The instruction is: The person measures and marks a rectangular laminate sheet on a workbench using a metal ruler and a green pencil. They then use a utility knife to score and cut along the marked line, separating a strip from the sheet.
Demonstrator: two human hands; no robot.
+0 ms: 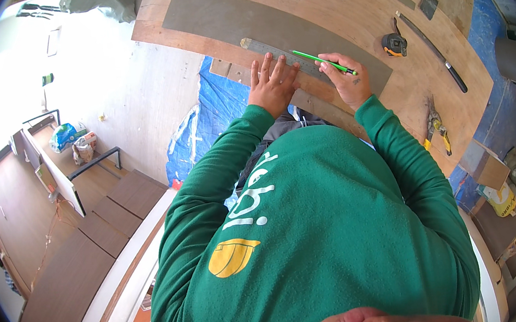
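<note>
A metal ruler (256, 45) lies along the near edge of a long grey-brown strip (216, 19) on the wooden worktop (151, 30). My left hand (274, 87) rests flat with its fingers spread, the fingertips on the ruler. In a writing grip, my right hand (349, 82) is closed on a bright green pencil (307, 55). The pencil slants over the ruler and strip, one end pointing up and left. I cannot tell whether its tip touches the strip.
To the right on the worktop are a tape measure (394, 45), a long dark tool with a black handle (440, 57) and yellow-handled snips (435, 127). Blue sheeting (203, 129) covers floor below. Bags (67, 137) stand at left; a cardboard box (488, 166) is at right.
</note>
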